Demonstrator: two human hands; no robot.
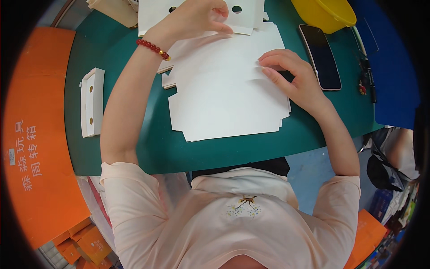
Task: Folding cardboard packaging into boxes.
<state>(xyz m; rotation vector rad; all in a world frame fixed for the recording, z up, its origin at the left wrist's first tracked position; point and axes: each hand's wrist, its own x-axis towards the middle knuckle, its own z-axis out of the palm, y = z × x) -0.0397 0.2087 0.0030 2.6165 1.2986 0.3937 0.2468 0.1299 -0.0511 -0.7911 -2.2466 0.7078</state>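
Observation:
A stack of white die-cut card sheets (pixel 224 98) lies flat on the green table in front of me. My left hand (pixel 204 18), with a red bead bracelet on its wrist, is over the far edge of the stack, beside a white card piece with round holes (pixel 244 20). Its thumb and fingers are apart, and I see nothing between them. Over the stack's right side is my right hand (pixel 289 74). Its fingers are bent and its thumb stands apart from them, close to the top sheet's surface.
A small white box with two round holes (pixel 92 103) stands at the table's left. To the right lie a phone (pixel 320 56) and a black pen (pixel 370 76). A yellow bowl (pixel 329 15) is at the far right. A large orange box (pixel 40 134) borders the table's left.

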